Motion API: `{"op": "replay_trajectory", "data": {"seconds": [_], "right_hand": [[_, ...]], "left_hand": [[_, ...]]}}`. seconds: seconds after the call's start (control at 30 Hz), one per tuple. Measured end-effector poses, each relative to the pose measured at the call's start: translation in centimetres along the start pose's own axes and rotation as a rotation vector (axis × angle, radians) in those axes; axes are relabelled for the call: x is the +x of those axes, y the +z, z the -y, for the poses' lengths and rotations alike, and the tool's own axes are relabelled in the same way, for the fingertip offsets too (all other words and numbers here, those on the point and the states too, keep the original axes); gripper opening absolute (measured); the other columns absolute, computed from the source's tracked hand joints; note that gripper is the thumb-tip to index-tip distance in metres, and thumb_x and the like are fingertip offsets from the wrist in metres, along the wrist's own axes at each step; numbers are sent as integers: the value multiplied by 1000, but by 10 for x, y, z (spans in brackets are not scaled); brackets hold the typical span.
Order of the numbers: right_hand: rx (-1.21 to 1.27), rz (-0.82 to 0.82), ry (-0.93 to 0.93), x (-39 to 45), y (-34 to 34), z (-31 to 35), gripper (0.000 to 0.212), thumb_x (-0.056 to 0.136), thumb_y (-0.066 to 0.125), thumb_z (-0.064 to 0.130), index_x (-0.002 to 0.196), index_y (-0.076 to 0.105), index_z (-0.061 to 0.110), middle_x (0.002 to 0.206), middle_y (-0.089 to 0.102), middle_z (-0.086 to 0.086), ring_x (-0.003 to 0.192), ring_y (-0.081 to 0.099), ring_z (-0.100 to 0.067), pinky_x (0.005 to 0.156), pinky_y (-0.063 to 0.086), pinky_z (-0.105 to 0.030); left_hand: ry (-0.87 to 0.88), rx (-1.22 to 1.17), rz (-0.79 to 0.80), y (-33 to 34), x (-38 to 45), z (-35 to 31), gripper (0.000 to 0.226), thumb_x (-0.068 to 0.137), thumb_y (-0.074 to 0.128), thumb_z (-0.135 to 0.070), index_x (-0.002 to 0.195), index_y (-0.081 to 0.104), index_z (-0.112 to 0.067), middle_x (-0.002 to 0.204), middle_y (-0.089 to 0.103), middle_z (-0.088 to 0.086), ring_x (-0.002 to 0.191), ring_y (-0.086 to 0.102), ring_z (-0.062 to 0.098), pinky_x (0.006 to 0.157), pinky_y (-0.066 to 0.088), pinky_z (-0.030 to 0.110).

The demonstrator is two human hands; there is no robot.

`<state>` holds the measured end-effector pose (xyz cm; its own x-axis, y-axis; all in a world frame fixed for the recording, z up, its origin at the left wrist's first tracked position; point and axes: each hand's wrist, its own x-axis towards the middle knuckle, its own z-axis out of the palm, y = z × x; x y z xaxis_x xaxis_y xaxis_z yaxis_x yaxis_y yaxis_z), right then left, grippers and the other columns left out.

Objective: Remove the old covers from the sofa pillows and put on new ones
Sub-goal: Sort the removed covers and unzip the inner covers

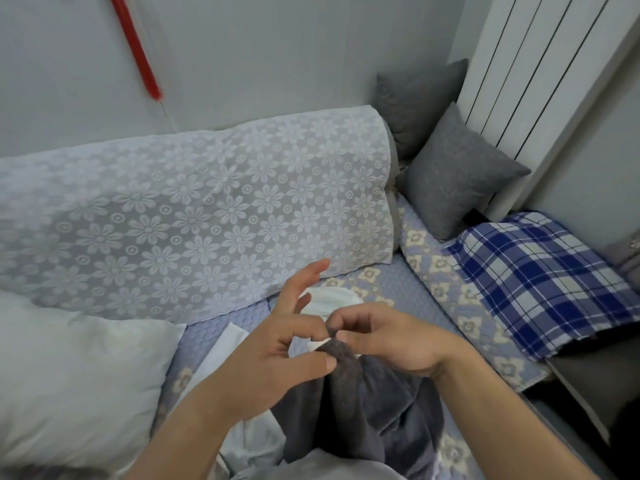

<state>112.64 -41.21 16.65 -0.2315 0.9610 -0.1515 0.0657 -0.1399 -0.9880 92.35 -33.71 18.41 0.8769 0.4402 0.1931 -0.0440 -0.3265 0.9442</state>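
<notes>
A person's two hands meet over a sofa seat [391,282] spread with a blue floral quilted cover, both working the top corner of a dark gray pillow cover [349,403] that hangs down toward the person's lap. The left hand [277,355] pinches the cover's gathered edge between thumb and a curled finger, its other fingers fanned upward; the right hand [391,341] nips the same corner from the other side, its grip pressed together on the fabric. Just behind the hands lies a white cloth item [329,299], partly hidden. A bare white pillow [69,372] rests on the seat at the left, below the backrest, which is draped in a pale lace throw with a daisy pattern [194,209]. Two gray pillows sit in the far corner, one [457,174] leaning in front of the other [419,98], near a white radiator [530,71]. A blue-and-white plaid cloth [540,275] covers the sofa's right end. A red tassel [138,50] hangs against the gray wall.
</notes>
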Motion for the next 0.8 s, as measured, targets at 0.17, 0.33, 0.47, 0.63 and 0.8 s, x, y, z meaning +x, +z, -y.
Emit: {"op": "replay_trajectory", "data": {"seconds": [0.17,0.33,0.47,0.63,0.8], "right_hand": [[-148,-715,-246,-1,-6,39,14,96,62,10,83,62,11,76,58,-8,76,54,-16,75,44,-38],[-348,-881,-544,-14,4,104,22,98,59,11,86,62,28,76,60,9,76,55,-7,71,48,-28],[-109,-1055,-652,-23,-16,131,18,97,59,37,80,66,42,81,59,3,79,54,-20,73,49,-44],[-51,-1131,-573,-22,-20,123,21,97,52,46,81,59,33,84,63,-8,79,57,-26,74,51,-50],[249,-1138,-558,-12,-20,109,24,110,33,20,92,49,16,87,74,-12,80,69,-29,70,58,-37]], "left_hand": [[-202,35,-93,3,2,26,33,81,67,-46,90,64,-15,151,33,-24,141,33,-3,113,34,34],[-389,473,221,18,-1,75,49,83,60,-61,119,71,-29,140,42,-15,130,38,4,110,36,27],[-646,819,455,13,-21,126,52,84,41,-66,118,64,-35,127,55,-4,125,43,28,111,30,47],[-858,749,495,5,-52,165,24,86,53,-53,102,55,-35,103,51,0,108,52,27,95,42,41],[-877,971,229,5,-86,206,49,92,50,-49,134,57,-25,147,32,9,138,30,33,108,38,41]]}}
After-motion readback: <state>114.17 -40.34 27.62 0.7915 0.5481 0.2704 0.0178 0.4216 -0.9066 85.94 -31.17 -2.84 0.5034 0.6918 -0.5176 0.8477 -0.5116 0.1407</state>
